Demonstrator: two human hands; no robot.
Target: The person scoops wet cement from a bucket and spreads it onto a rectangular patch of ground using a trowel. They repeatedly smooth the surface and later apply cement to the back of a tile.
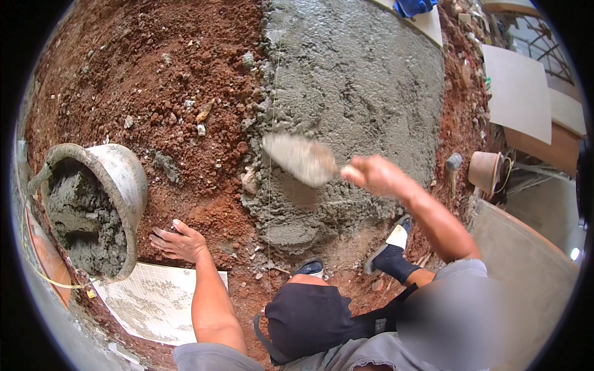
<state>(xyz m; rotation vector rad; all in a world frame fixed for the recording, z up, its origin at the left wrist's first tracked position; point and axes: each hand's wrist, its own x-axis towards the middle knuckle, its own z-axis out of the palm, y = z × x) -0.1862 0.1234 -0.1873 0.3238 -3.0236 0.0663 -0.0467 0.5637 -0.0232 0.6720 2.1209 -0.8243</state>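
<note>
Grey concrete (371, 80) is overhung by the trowel (300, 159), wrapped snugly by the right grip (375, 176) and pointed left of it; left grip (184, 242) is splayed, nothing held.

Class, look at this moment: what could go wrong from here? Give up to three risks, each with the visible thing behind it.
The trowel in the right hand overlaps the thin string in this view; if they are level, it might snag. Loose red soil lies along the left edge of the wet concrete, so crumbs could fall in. The right shoe stands near the lower edge, so a slip might mark the surface.
</note>
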